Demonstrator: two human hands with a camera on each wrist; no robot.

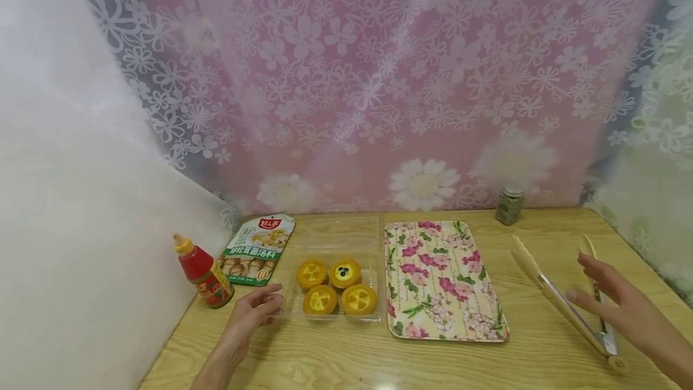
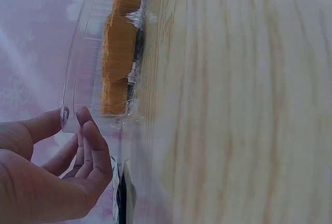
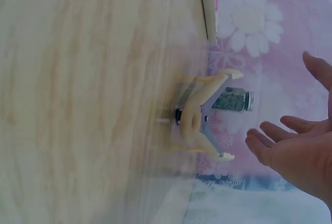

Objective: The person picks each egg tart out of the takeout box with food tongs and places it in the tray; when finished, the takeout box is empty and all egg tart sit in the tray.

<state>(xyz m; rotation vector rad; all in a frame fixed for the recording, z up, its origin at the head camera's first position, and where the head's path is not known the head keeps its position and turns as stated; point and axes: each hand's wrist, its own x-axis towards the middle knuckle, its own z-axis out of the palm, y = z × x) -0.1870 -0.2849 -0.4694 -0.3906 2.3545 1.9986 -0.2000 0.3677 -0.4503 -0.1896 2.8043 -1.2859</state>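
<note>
Several round yellow-topped tarts (image 1: 319,300) sit in a clear plastic container (image 1: 370,263) whose lid is folded back. My left hand (image 1: 254,312) is beside the container's left side, fingers loosely bent and holding nothing. In the left wrist view, the thumb and fingertips of that hand (image 2: 67,167) appear close to a corner of the clear container (image 2: 78,79); contact cannot be told. Metal tongs with beige tips (image 1: 568,312) lie spread on the right. Over their right arm hovers my right hand (image 1: 622,306), fingers apart and empty; the right wrist view shows this hand (image 3: 295,141) off the tongs (image 3: 192,117).
A floral tray (image 1: 444,281) lies between the container and the tongs. At the left are a red bottle with a yellow cap (image 1: 203,272) and a green-and-white food packet (image 1: 257,250). A small jar (image 1: 509,206) stands at the back right, before a flowered curtain.
</note>
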